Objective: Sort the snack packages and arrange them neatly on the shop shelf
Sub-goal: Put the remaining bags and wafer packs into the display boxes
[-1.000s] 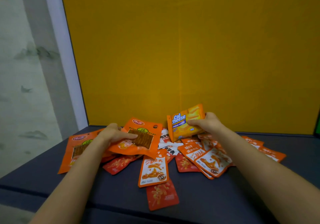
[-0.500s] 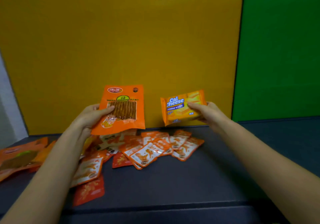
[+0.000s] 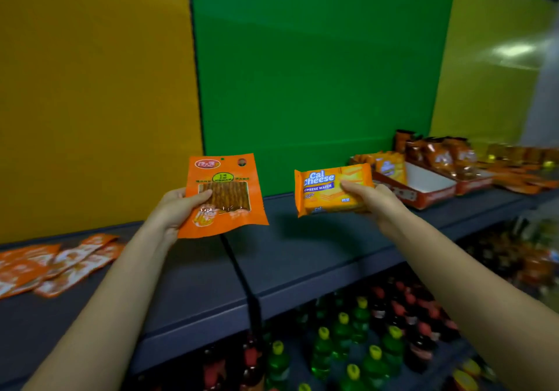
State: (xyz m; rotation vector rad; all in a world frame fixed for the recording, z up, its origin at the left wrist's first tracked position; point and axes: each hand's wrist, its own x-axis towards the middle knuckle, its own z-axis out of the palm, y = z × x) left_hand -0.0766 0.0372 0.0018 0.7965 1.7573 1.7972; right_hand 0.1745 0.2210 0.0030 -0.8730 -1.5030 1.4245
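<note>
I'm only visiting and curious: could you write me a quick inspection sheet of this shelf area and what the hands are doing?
Surface: dark grey shelf, a seam between its sections.
Job's things: orange snack pouch in the left hand; Cal Cheese wafer pack in the right hand; similar-looking packs stand in a red display box further right.
Clutter: loose orange sachets scattered at the left end.
Hands: each grips its pack, held above the shelf.
Cables: nothing seen.
Surroundings: yellow panel and green panel behind; drink bottles on the shelf below.
</note>
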